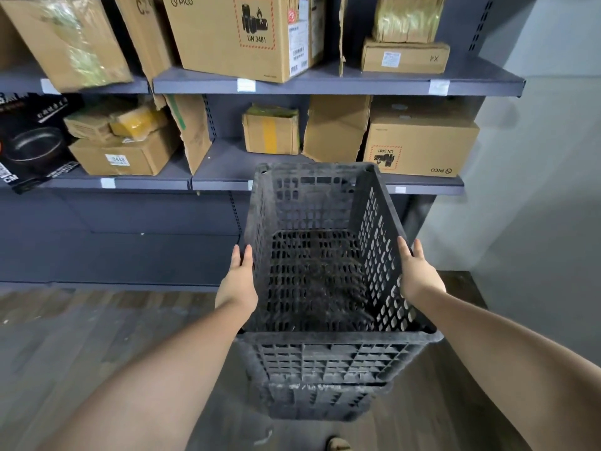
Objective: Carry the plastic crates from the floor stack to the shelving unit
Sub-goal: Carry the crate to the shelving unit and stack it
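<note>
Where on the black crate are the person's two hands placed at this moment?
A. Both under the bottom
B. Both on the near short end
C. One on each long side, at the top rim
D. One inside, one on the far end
C: the left hand presses on the left long side of the crate at its rim, and the right hand does so on the right side.

Stockroom with metal shelving.
Grey shelving unit holds labelled cardboard boxes; wood-look floor below.
</note>
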